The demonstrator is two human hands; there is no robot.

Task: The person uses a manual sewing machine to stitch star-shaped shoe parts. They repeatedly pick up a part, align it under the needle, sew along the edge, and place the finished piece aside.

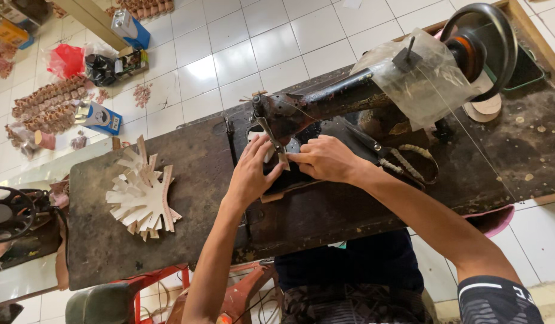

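Evidently both hands, left hand [252, 174] and right hand [325, 159], pinch closed on the thin, light, pliable strip [283, 159] under the needle, gripped at its edges.

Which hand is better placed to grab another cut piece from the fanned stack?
Left hand, probably: the fanned stack lies on its side of the table, while the right hand pins the workpiece under the needle.

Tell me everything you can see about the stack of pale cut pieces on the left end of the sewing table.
The stack of pale cut pieces lies flat on the dark, worn table top, left of the sewing machine. The strips are cream, look like thin leather or card, and fan out loosely in all directions, overlapping; some edges look stitched or notched. Neither the left hand nor the right hand touches it.
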